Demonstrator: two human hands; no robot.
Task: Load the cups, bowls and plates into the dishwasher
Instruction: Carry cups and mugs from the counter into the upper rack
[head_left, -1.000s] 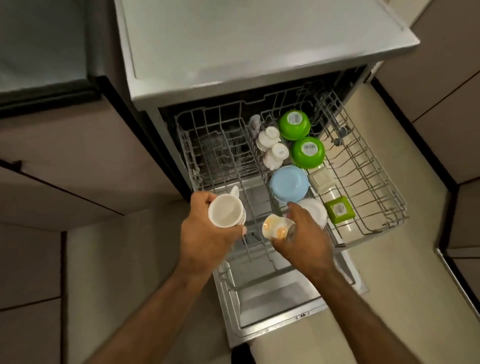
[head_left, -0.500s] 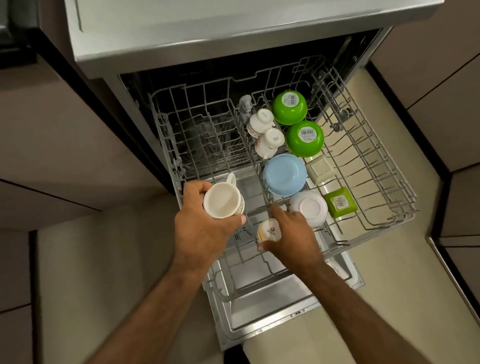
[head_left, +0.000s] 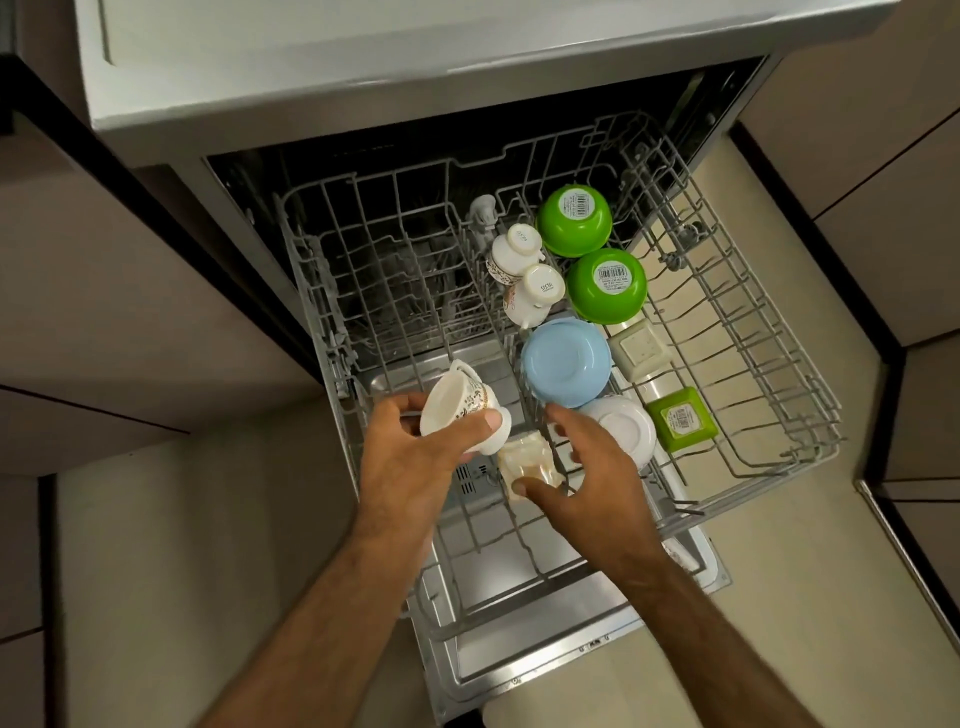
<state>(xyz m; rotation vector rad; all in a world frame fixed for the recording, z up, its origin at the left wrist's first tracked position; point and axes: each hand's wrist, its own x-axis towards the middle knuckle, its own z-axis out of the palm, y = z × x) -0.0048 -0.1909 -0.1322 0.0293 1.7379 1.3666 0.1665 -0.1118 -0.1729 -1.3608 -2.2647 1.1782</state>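
Observation:
The dishwasher's upper rack (head_left: 737, 395) is pulled out. Over its front left part, my left hand (head_left: 415, 457) grips a white patterned cup (head_left: 454, 402), tilted with its mouth to the upper left. My right hand (head_left: 597, 478) holds a second cup (head_left: 527, 460), blurred, between thumb and fingers, low among the rack's front wires. Upside down in the rack stand two white cups (head_left: 524, 275), two green bowls (head_left: 589, 249), a blue bowl (head_left: 566, 361), a white bowl (head_left: 626, 426), and two small square dishes, one white (head_left: 641, 349) and one green (head_left: 680, 418).
The rack's left half (head_left: 384, 291) holds only bare wires. The open dishwasher door (head_left: 519, 660) lies flat below the rack. A grey worktop (head_left: 415, 47) overhangs at the top. Brown cabinet fronts (head_left: 130, 312) stand left and right, with beige floor (head_left: 779, 597) between.
My right hand has lowered its cup into the front wires and its fingers have spread. My left hand has tilted its cup over sideways. The view has moved closer to the rack.

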